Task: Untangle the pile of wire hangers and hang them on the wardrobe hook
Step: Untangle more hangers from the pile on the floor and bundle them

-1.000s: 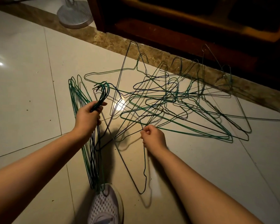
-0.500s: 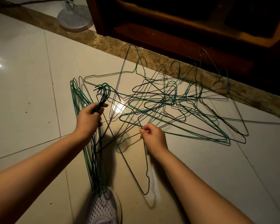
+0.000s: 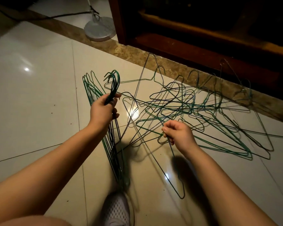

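Note:
A tangled pile of green and dark wire hangers [image 3: 194,108] lies spread on the tiled floor in front of the dark wooden wardrobe [image 3: 203,38]. My left hand [image 3: 103,110] grips a bundle of sorted hangers [image 3: 112,144] by their necks, with the hooks sticking up above my fist and the bodies hanging down to the floor. My right hand [image 3: 178,134] pinches the neck of a single dark hanger [image 3: 175,168] at the near edge of the pile; its body slants down toward me. No wardrobe hook is in view.
A round grey stand base [image 3: 100,30] with a cable sits at the back, left of the wardrobe. A brown marble strip [image 3: 124,49] runs along the wardrobe's foot. My white mesh shoe [image 3: 116,209] stands on the tiles just below the bundle.
My right hand has lifted the single hanger a little and shifted it right. The left hand keeps its grip on the bundle. The view has tilted slightly.

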Demonstrator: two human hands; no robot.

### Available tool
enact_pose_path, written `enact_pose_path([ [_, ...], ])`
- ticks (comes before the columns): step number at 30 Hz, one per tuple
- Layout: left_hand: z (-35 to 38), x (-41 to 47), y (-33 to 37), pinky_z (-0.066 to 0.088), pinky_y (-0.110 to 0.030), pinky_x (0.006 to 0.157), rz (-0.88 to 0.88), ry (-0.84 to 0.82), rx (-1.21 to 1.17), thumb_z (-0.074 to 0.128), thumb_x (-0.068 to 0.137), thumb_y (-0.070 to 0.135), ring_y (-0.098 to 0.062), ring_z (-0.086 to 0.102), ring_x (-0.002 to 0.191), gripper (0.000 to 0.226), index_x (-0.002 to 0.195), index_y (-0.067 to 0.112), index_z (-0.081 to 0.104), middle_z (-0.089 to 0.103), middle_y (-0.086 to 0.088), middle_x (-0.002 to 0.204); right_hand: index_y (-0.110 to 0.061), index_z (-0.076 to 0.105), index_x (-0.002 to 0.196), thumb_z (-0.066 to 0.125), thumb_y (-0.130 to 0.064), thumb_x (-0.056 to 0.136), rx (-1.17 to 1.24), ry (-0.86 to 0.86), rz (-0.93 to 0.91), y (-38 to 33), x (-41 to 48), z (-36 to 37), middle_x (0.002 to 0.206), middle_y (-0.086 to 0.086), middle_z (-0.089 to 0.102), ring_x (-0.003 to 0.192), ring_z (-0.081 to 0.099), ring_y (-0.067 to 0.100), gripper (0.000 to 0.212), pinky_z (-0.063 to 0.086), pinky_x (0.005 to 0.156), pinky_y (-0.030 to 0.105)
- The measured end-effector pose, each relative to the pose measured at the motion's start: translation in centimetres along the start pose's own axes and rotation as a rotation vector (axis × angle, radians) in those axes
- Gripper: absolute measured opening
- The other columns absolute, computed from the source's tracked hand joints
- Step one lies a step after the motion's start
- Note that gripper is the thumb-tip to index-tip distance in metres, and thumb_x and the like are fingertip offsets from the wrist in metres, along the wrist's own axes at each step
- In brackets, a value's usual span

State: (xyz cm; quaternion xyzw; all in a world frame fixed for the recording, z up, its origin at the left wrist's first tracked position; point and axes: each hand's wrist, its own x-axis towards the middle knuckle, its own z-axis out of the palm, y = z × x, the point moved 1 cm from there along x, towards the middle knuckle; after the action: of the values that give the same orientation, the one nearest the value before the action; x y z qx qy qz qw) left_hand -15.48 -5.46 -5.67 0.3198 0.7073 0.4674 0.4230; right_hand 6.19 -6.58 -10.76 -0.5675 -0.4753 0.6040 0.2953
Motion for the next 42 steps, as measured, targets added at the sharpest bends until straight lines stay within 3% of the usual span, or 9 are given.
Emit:
enact_pose_path([
  [11,-1.2,-0.5,-0.3,0.051,-0.016,0.053,-0.073,-0.003,-0.043,0.04,0.098,0.006,-0.013,0.055,0.069,0.025,0.096,0.018,0.062,0.052,-0.001,0.084,-0.016,0.055,0.077,0.048,-0.001,0.093,0.153,-0.048,-0.051,-1.1,-2.0,5.5,0.063,0.001,0.051,0.042,0.038,0.0,0.023,0.034,0.044,0.015],
  [14,-0.6,-1.0,0.1,0.053,-0.021,0.059,-0.081,-0.052,-0.058,0.04,0.098,0.007,-0.017,0.059,0.074,0.026,0.092,0.02,0.062,0.053,-0.004,0.088,-0.019,0.057,0.076,0.049,-0.003,0.093,0.155,0.017,-0.103,-1.7,-1.9,5.6,0.064,0.0,0.052,0.048,0.041,0.002,0.024,0.036,0.047,0.017],
  [18,1.1,-2.6,0.8,0.055,-0.028,0.069,-0.071,-0.145,-0.116,0.042,0.097,0.008,-0.018,0.062,0.079,0.024,0.092,0.019,0.062,0.056,-0.005,0.089,-0.025,0.057,0.075,0.053,-0.009,0.092,0.062,0.15,-0.184,-1.3,-1.7,5.6,0.063,-0.006,0.053,0.058,0.045,0.009,0.024,0.041,0.057,0.031],
  [24,4.0,-5.0,0.8,0.057,-0.028,0.071,-0.073,-0.212,-0.221,0.049,0.092,0.002,-0.019,0.065,0.077,0.022,0.092,0.018,0.064,0.062,-0.011,0.092,-0.029,0.058,0.074,0.052,-0.008,0.092,0.054,0.207,-0.215,-1.2,-2.5,6.6,0.063,-0.01,0.054,0.058,0.045,0.003,0.028,0.038,0.057,0.024],
  [32,4.6,-5.6,1.0,0.053,-0.036,0.084,-0.1,-0.263,-0.323,0.048,0.091,-0.003,-0.022,0.06,0.082,0.031,0.098,0.023,0.063,0.061,-0.011,0.086,-0.03,0.058,0.079,0.052,-0.012,0.093,0.037,0.109,-0.19,-1.1,-2.7,5.9,0.07,-0.003,0.059,0.065,0.051,0.012,0.024,0.044,0.062,0.033],
  [35,4.5,-5.4,0.6,0.053,-0.035,0.081,-0.097,-0.241,-0.312,0.049,0.09,-0.001,-0.021,0.061,0.08,0.028,0.096,0.021,0.065,0.06,-0.008,0.082,-0.032,0.059,0.077,0.052,-0.014,0.093,0.026,0.012,-0.167,-0.9,-2.3,5.4,0.068,-0.01,0.057,0.065,0.052,0.005,0.025,0.042,0.063,0.026],
  [37,4.3,-5.1,0.4,0.055,-0.034,0.078,-0.104,-0.219,-0.305,0.049,0.092,0.002,-0.019,0.062,0.079,0.023,0.094,0.019,0.064,0.061,-0.006,0.082,-0.029,0.059,0.077,0.049,-0.02,0.095,-0.024,0.025,-0.132,-0.3,-1.8,4.7,0.067,-0.009,0.055,0.062,0.05,0.01,0.023,0.041,0.06,0.028],
  [39,3.9,-4.8,0.2,0.056,-0.031,0.074,-0.111,-0.209,-0.281,0.048,0.093,0.005,-0.018,0.062,0.079,0.02,0.094,0.018,0.063,0.061,-0.005,0.084,-0.025,0.063,0.093,0.049,-0.025,0.095,-0.081,0.13,-0.051,1.2,-0.8,3.6,0.082,-0.004,0.061,0.076,0.057,0.016,0.015,0.047,0.068,0.032],
  [42,3.0,-4.3,-0.3,0.057,-0.028,0.071,-0.107,-0.211,-0.241,0.047,0.094,0.006,-0.016,0.06,0.078,0.02,0.096,0.017,0.063,0.059,-0.005,0.085,-0.019,0.055,0.124,0.048,-0.026,0.095,-0.232,0.224,0.128,3.8,0.7,1.7,0.124,0.005,0.054,0.11,0.053,0.022,0.031,0.044,0.091,0.031],
])
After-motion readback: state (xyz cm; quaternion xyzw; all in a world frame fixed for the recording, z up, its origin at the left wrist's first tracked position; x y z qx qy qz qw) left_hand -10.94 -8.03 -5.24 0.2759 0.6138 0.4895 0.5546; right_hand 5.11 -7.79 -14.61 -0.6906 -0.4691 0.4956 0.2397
